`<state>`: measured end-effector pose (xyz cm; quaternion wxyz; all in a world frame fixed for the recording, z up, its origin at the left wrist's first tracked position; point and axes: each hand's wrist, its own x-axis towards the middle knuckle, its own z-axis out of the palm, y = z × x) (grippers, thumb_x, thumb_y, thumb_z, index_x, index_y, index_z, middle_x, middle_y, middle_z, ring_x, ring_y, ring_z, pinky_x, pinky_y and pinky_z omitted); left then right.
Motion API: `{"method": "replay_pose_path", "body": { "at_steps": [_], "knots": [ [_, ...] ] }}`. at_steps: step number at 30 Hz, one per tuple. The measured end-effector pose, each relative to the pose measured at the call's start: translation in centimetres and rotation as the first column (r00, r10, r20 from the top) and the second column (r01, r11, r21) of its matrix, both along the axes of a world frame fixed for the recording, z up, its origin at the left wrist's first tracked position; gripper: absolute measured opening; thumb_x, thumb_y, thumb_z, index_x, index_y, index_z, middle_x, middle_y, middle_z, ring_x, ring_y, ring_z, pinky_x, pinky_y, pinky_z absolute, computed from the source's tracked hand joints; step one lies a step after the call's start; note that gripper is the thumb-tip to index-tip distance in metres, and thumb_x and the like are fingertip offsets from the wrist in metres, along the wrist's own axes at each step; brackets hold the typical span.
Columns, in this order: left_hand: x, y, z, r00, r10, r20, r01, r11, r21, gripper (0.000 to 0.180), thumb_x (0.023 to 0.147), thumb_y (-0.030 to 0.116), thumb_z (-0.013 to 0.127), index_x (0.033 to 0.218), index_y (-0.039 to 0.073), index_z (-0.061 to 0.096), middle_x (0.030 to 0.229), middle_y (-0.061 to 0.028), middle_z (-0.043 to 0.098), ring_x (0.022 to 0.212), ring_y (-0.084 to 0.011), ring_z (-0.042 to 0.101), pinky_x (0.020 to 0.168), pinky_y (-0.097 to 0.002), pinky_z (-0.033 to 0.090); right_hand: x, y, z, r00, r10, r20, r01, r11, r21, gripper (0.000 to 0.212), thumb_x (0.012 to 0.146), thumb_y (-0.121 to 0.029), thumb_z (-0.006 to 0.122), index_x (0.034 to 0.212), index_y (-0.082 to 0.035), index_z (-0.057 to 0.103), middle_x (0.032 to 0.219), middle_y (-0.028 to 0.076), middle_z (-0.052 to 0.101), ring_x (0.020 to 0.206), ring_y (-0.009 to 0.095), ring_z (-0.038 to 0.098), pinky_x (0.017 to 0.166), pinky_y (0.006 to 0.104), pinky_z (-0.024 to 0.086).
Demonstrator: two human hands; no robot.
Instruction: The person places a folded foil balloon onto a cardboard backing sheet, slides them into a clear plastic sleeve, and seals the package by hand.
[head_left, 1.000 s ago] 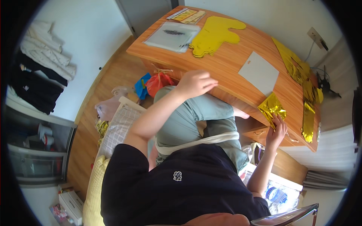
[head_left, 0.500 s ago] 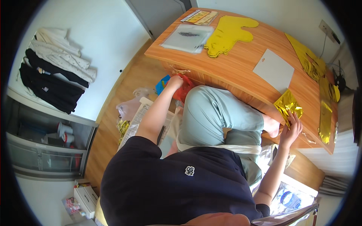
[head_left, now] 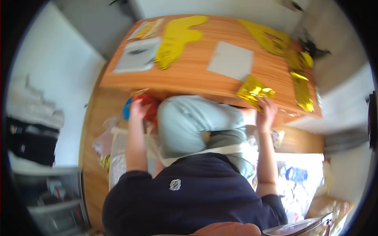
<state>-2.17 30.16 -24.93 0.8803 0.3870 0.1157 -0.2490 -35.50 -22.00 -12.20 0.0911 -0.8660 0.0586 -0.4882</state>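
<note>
My right hand point(head_left: 266, 110) is at the table's front edge, its fingers closed on a crumpled, shiny gold foil piece point(head_left: 249, 87). The foil lies partly on the tabletop and partly over its edge. Lower on the left, by the table front, my left hand point(head_left: 138, 109) is at a red plastic bag point(head_left: 151, 111). Motion smears its fingers, so their grip is unclear. Beside the bag shows something blue point(head_left: 126, 109). A white card point(head_left: 230, 59) lies flat behind the foil.
The wooden table point(head_left: 189, 78) carries a yellow foil stack point(head_left: 177, 41), clear plastic sleeves point(head_left: 136, 59) and more gold foil point(head_left: 301, 90) at the right. A whitish plastic bag point(head_left: 103, 139) is on the floor at left. My bent leg point(head_left: 185, 118) is against the table front.
The whole view has swung, so the table appears further left and more level. My right hand stays on the gold foil, and my left hand is still by the red bag.
</note>
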Motion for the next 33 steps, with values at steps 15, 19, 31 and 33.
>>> {"method": "replay_pose_path", "body": {
  "at_steps": [15,19,31,33],
  "knots": [
    [-4.3,-8.5,10.1,0.73,-0.023,0.684,-0.567,0.538,0.623,0.027,0.104,0.019,0.061,0.126,0.003,0.063,0.109,-0.0081,0.07,0.097,-0.0125,0.063,0.087,-0.0256,0.049,0.4,-0.8,0.1,0.999,0.044,0.0,-0.044,0.998,0.036,0.022,0.077,-0.013,0.077,0.094,-0.017,0.063,0.118,-0.009,0.074,0.114,0.017,0.065,0.087,0.0381,0.043],
    [-1.8,-17.5,19.6,0.463,-0.144,0.874,-0.793,0.373,0.482,0.025,0.104,0.015,0.06,0.122,-0.001,0.064,0.104,-0.0065,0.068,0.096,-0.012,0.062,0.088,-0.0276,0.05,0.2,-1.6,1.2,0.996,0.08,0.041,-0.08,0.997,0.008,0.018,0.078,-0.009,0.068,0.092,-0.018,0.062,0.115,-0.01,0.075,0.111,0.017,0.067,0.08,0.0329,0.044],
    [-14.9,-53.4,28.0,0.055,-0.861,0.506,0.415,0.481,0.772,0.019,0.107,0.011,0.049,0.123,0.004,0.057,0.113,-0.0073,0.068,0.105,-0.0129,0.064,0.09,-0.0286,0.051,-0.3,-2.0,0.2,0.976,0.217,0.016,-0.217,0.965,0.146,0.024,0.082,-0.012,0.068,0.105,-0.017,0.063,0.131,-0.006,0.068,0.122,0.02,0.061,0.087,0.0347,0.046],
    [-16.0,-52.8,27.3,0.125,-0.834,0.538,0.44,0.532,0.723,0.019,0.107,0.009,0.049,0.124,0.005,0.056,0.123,-0.0097,0.065,0.112,-0.0157,0.064,0.094,-0.0283,0.05,-0.6,-2.3,0.3,0.969,0.248,0.012,-0.247,0.955,0.165,0.024,0.082,-0.012,0.068,0.105,-0.017,0.062,0.131,-0.006,0.068,0.123,0.02,0.061,0.087,0.0345,0.046]
  ]
}}
